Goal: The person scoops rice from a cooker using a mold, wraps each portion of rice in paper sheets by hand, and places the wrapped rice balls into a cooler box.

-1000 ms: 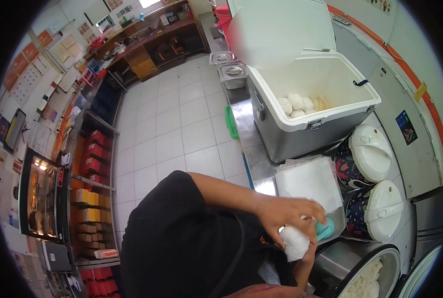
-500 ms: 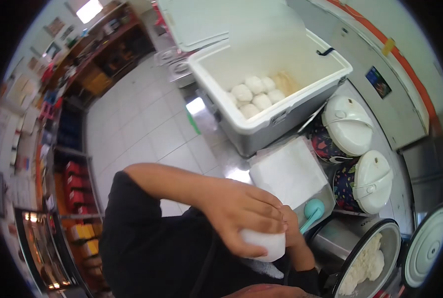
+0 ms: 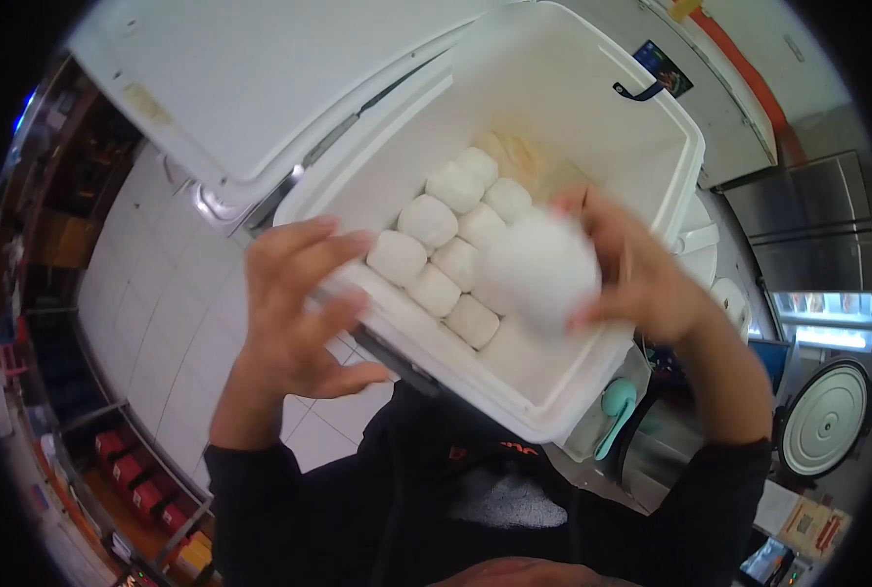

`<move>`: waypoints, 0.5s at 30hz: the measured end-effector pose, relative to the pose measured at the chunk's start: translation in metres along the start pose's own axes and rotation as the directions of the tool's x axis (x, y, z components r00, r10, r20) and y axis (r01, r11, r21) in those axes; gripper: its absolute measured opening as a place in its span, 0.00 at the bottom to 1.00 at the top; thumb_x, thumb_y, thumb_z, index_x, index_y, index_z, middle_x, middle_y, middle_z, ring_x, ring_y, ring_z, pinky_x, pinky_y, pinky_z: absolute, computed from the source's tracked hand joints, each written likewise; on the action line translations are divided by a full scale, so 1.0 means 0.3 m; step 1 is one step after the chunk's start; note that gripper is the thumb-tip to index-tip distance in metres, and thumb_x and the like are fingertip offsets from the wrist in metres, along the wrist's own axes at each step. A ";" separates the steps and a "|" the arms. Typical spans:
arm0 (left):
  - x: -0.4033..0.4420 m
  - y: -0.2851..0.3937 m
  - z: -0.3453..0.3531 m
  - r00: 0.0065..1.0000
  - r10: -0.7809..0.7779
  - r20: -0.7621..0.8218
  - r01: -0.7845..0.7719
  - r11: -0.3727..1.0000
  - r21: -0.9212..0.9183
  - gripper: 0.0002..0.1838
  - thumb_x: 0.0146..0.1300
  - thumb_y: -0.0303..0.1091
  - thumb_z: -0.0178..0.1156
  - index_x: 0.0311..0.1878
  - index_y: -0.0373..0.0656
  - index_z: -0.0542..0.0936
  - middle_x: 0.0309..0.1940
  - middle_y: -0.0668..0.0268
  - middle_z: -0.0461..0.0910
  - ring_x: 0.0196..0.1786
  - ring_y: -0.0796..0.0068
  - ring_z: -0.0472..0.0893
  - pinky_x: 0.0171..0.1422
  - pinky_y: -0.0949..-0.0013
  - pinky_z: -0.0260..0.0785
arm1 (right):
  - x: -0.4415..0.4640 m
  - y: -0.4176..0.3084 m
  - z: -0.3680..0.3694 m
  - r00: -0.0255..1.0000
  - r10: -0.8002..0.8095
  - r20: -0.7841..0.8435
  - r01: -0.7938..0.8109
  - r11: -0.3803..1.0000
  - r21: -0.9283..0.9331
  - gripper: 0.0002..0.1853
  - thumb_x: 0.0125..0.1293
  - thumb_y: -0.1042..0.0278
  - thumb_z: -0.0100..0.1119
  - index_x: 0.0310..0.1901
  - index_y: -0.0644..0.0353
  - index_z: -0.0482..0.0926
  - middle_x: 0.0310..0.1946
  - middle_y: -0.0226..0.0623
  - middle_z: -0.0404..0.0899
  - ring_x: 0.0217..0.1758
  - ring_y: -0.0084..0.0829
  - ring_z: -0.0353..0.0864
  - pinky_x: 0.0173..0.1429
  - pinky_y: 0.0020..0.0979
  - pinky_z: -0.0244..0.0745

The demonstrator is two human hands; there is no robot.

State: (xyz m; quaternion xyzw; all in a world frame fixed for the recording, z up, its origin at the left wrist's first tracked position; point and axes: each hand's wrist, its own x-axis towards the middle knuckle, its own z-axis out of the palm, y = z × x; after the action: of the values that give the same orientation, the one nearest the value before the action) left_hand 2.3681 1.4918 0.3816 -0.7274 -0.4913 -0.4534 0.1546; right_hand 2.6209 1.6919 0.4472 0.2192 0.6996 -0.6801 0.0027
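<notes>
Head view, from the left: pale floor tiles [image 3: 181, 269] lie open behind the left hand [image 3: 304, 313], spread wide, fingers apart, at the rim of the white cooler [image 3: 543, 416]. Inside, white balls [image 3: 428, 222] sit packed close together along the near wall. Over them, the right hand [image 3: 646, 279] grips one blurred white ball [image 3: 538, 272]. Just outside the cooler's edge lies a teal scoop [image 3: 618, 403]; farther right, a round lid [image 3: 825, 426].
</notes>
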 end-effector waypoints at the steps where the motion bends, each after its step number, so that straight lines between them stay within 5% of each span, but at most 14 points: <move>1: -0.032 -0.050 0.033 1.000 0.001 -0.003 -0.002 1.000 -0.023 0.25 0.66 0.58 0.60 0.57 0.51 0.75 0.54 0.55 0.81 0.56 0.55 0.79 0.57 0.52 0.66 | 0.107 0.021 -0.061 0.996 -0.037 -0.077 0.036 0.999 -0.015 0.36 0.56 0.75 0.74 0.63 0.60 0.63 0.46 0.41 0.78 0.52 0.32 0.79 0.54 0.31 0.76; 2: -0.067 -0.083 0.062 0.997 -0.064 -0.048 0.061 0.996 -0.058 0.25 0.68 0.61 0.56 0.53 0.49 0.77 0.49 0.57 0.83 0.50 0.58 0.81 0.54 0.54 0.66 | 0.212 0.045 -0.123 0.986 -0.074 -0.151 0.070 0.997 -0.033 0.36 0.57 0.73 0.74 0.64 0.61 0.63 0.48 0.44 0.79 0.53 0.35 0.80 0.54 0.33 0.77; 4: -0.104 -0.113 0.087 0.987 -0.134 -0.089 0.125 0.986 -0.108 0.27 0.69 0.64 0.53 0.50 0.48 0.80 0.44 0.59 0.84 0.44 0.60 0.82 0.51 0.55 0.65 | 0.381 0.026 -0.203 0.942 0.161 -0.295 -0.266 0.892 -0.365 0.33 0.60 0.66 0.71 0.63 0.57 0.63 0.55 0.42 0.77 0.57 0.34 0.78 0.60 0.35 0.76; 6: -0.129 -0.095 0.095 0.986 -0.155 -0.055 0.160 0.982 0.097 0.30 0.72 0.66 0.45 0.42 0.47 0.81 0.33 0.64 0.84 0.35 0.65 0.81 0.50 0.58 0.64 | 0.544 0.106 -0.253 0.865 0.315 -0.390 -0.475 0.763 -0.439 0.33 0.63 0.64 0.69 0.66 0.56 0.62 0.58 0.45 0.75 0.58 0.37 0.77 0.61 0.36 0.74; 10: -0.145 -0.082 0.108 0.966 -0.241 -0.091 0.249 0.964 0.091 0.31 0.74 0.65 0.40 0.35 0.50 0.81 0.28 0.69 0.83 0.33 0.71 0.78 0.53 0.60 0.63 | 0.772 0.399 -0.328 0.874 0.387 -0.293 -0.480 0.596 -0.644 0.36 0.61 0.62 0.65 0.68 0.58 0.62 0.59 0.47 0.72 0.61 0.40 0.71 0.65 0.39 0.68; 14: -0.162 -0.097 0.137 0.974 -0.193 -0.119 0.207 0.971 0.118 0.26 0.75 0.59 0.40 0.31 0.54 0.79 0.25 0.74 0.80 0.33 0.75 0.75 0.57 0.61 0.61 | 0.804 0.523 -0.324 0.855 0.452 -0.254 -0.512 0.811 -0.283 0.36 0.58 0.66 0.59 0.69 0.59 0.62 0.58 0.45 0.72 0.64 0.41 0.69 0.69 0.39 0.64; 15: -0.166 -0.104 0.170 0.956 -0.153 -0.252 0.188 0.974 0.122 0.25 0.74 0.59 0.40 0.31 0.55 0.79 0.25 0.74 0.80 0.34 0.75 0.75 0.58 0.61 0.60 | 0.809 0.533 -0.326 0.853 0.469 -0.228 -0.516 0.825 -0.231 0.36 0.57 0.67 0.56 0.70 0.59 0.61 0.59 0.45 0.71 0.65 0.41 0.67 0.71 0.39 0.61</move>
State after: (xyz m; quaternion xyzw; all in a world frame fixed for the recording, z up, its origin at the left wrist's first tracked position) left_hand 2.3620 1.5120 0.3068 -0.6086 -0.5617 -0.5130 0.2255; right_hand 2.4800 1.8553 0.2293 0.4443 0.7068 -0.5287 0.1534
